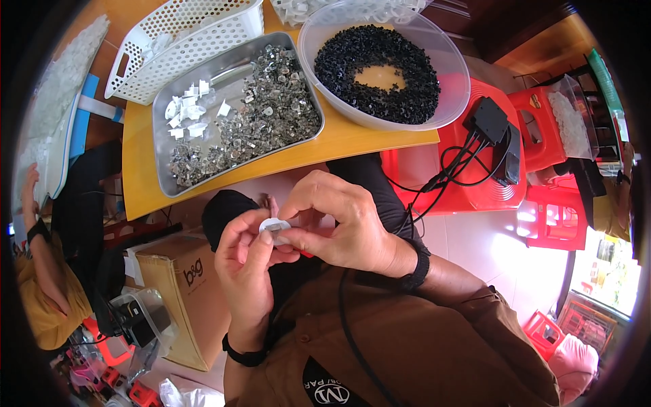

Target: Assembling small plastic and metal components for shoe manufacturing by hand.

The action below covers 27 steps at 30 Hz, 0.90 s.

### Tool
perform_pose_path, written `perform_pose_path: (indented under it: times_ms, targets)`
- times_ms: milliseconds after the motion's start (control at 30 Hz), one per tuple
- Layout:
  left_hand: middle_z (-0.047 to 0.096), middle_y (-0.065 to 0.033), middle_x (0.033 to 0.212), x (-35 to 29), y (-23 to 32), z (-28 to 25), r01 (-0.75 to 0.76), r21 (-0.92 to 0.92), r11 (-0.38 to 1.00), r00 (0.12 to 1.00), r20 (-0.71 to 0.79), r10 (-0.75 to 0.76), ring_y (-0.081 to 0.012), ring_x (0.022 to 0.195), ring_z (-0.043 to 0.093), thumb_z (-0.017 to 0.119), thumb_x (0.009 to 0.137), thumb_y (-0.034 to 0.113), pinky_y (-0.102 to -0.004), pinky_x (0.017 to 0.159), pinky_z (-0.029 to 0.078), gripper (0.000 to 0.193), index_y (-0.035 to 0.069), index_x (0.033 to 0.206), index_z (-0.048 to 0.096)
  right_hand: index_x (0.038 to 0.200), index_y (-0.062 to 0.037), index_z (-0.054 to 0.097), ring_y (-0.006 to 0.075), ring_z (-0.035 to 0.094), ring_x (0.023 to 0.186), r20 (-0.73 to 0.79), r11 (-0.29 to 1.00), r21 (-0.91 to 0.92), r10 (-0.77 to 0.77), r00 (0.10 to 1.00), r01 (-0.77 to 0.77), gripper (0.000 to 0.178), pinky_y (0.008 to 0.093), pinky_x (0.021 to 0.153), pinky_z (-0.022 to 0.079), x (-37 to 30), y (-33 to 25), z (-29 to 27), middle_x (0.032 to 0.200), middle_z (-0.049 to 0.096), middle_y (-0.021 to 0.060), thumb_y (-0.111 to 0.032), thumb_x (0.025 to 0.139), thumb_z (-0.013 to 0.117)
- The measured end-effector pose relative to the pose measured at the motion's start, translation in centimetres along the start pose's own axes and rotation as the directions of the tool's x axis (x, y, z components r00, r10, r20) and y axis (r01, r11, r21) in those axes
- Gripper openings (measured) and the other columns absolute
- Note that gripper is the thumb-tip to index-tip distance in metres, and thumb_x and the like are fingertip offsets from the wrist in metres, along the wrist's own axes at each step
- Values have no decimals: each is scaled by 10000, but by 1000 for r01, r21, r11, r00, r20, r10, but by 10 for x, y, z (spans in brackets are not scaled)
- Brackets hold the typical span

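In front of my chest, both hands hold one small white round plastic part [272, 224]. My left hand [248, 261] pinches it from the near side, thumb on its face. My right hand [342, 220] closes on its right edge with thumb and fingers. A greyish spot shows on the part near the right thumb; whether it is a separate piece I cannot tell. Beyond my hands, a metal tray [234, 74] on the table holds many small metal pieces [268, 108] and several white plastic parts [188, 112].
On the yellow table [139, 159] stand a clear bowl [458, 78] of small black pieces and a white perforated basket [224, 27]. A red stool [468, 183] at the right carries a black box with cables [489, 121]. A cardboard box [186, 298] and another person's arm [47, 275] are at left.
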<state>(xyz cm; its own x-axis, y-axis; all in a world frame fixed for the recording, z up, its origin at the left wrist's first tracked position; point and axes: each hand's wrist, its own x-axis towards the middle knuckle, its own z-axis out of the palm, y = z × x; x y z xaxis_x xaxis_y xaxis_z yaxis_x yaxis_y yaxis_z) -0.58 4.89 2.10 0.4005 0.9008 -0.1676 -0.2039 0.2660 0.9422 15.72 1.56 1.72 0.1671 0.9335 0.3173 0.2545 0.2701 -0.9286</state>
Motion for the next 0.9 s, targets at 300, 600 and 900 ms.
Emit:
perform_pose_path:
  times_ms: [300,600,900]
  targets:
    - [620,-115,993,4,1,-2,165,-206,964,986,55,-157,-173,860,643,504,910,81,-290,618,598,221,-12,1106,546,926,-56,657,161,635,751,79,1000,21,-4,997,2,257,256,569,512,0,2,1,881,644,34,18,696,746]
    - [624,-111,984,7,0,-9,217,-215,952,975,101,-200,-159,856,636,519,895,98,-273,591,583,229,-5,1097,549,917,-69,666,149,634,706,64,998,-22,-57,996,58,232,241,512,500,-1,0,3,862,643,31,9,711,740]
    - [617,-129,1017,6,-1,-12,219,-295,930,975,112,-194,-196,860,647,516,876,44,-282,619,589,231,-9,1098,547,906,-72,654,207,605,646,60,999,32,-40,997,38,211,305,545,490,0,-2,5,791,596,66,3,718,715]
